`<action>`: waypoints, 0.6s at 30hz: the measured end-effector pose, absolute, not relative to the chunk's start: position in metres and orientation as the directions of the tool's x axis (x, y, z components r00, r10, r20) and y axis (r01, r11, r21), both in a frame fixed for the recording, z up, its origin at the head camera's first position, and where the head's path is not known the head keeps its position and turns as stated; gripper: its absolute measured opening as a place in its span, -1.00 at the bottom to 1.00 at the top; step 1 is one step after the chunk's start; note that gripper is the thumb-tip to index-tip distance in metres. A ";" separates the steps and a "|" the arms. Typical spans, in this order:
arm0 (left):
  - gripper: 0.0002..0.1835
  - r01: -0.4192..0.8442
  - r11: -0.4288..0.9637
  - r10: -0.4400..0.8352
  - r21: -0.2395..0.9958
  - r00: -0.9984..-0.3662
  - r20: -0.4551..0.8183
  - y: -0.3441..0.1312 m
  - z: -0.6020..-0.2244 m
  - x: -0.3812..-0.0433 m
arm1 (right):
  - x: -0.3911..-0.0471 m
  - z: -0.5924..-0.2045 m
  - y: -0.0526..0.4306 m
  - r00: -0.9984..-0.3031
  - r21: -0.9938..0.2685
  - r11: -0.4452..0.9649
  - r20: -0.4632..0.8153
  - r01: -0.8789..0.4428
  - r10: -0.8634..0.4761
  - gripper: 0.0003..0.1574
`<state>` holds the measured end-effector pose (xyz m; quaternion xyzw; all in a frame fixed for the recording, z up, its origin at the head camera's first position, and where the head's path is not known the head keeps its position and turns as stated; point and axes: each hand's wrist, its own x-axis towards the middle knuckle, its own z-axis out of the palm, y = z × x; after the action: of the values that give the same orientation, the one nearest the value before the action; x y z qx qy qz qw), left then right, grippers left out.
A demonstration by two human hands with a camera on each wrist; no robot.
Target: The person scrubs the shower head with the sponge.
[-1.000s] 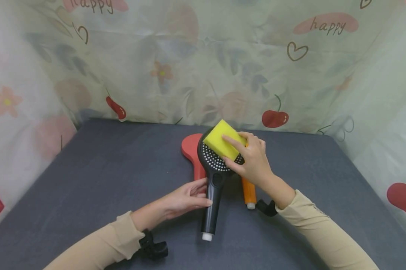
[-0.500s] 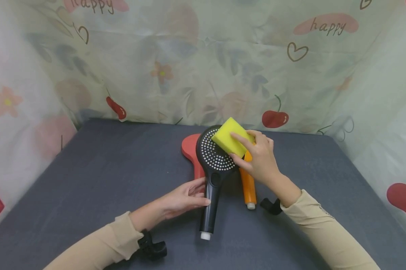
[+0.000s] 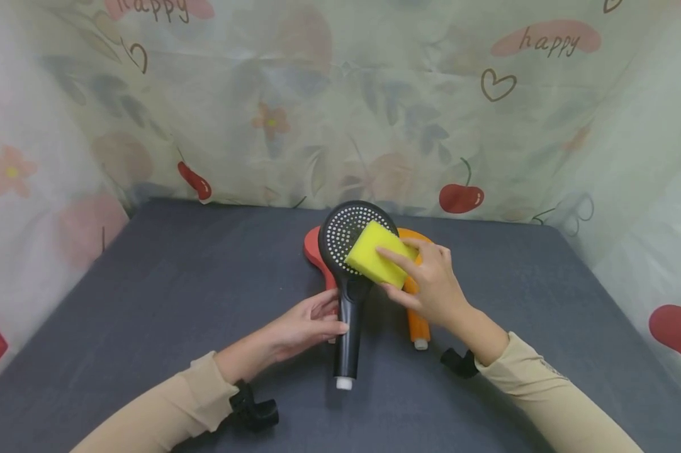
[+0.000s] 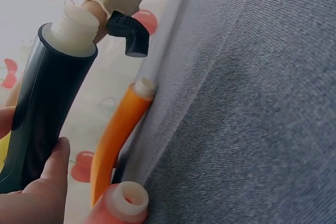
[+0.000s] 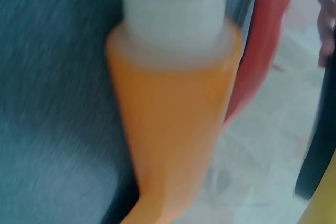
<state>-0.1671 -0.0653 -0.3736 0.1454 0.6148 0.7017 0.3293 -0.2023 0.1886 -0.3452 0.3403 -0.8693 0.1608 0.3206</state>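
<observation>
In the head view a black shower head (image 3: pixel 348 343) is held raised over the table, its dotted spray face toward me and its white threaded end downward. My left hand (image 3: pixel 303 327) grips its handle, and the left wrist view shows fingers (image 4: pixel 55 163) around the black handle (image 4: pixel 44 98). A yellow sponge (image 3: pixel 377 251) is pinched between the thumb and fingers of my right hand (image 3: pixel 433 283). It overlaps the lower right of the spray face. Behind lie a red shower head (image 3: pixel 313 245) and an orange shower head (image 3: pixel 418 324), both partly hidden.
The dark grey table (image 3: pixel 204 283) reaches back to a printed curtain (image 3: pixel 233 126), which also hangs at both sides. A black wrist camera (image 3: pixel 255 409) sits at the left cuff and another camera (image 3: pixel 459 363) at the right. In the right wrist view the orange handle (image 5: pixel 173 114) looms close.
The sponge went right and up, then back left and down across the spray face. The black shower head has risen slightly and tilted a little more upright, the left hand moving with it.
</observation>
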 end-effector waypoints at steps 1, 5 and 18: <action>-0.07 -0.284 -0.031 0.637 0.958 -0.745 -0.200 -0.065 -0.373 -0.167 | -0.203 -0.345 0.191 -0.592 -0.084 0.735 0.658 -0.673 -0.467 -0.43; -0.06 -0.289 -0.043 0.623 0.956 -0.756 -0.200 -0.066 -0.372 -0.167 | -0.205 -0.343 0.200 -0.687 -0.178 0.791 0.627 -0.586 -0.368 -0.32; -0.10 -0.246 -0.047 0.617 0.968 -0.769 -0.165 -0.065 -0.370 -0.170 | -0.194 -0.349 0.193 -0.633 -0.157 0.740 0.649 -0.654 -0.422 -0.33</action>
<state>-0.1701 -0.0653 -0.3702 0.1500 0.6193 0.7079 0.3048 -0.1943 0.1927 -0.3491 0.3047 -0.8827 0.1929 0.3013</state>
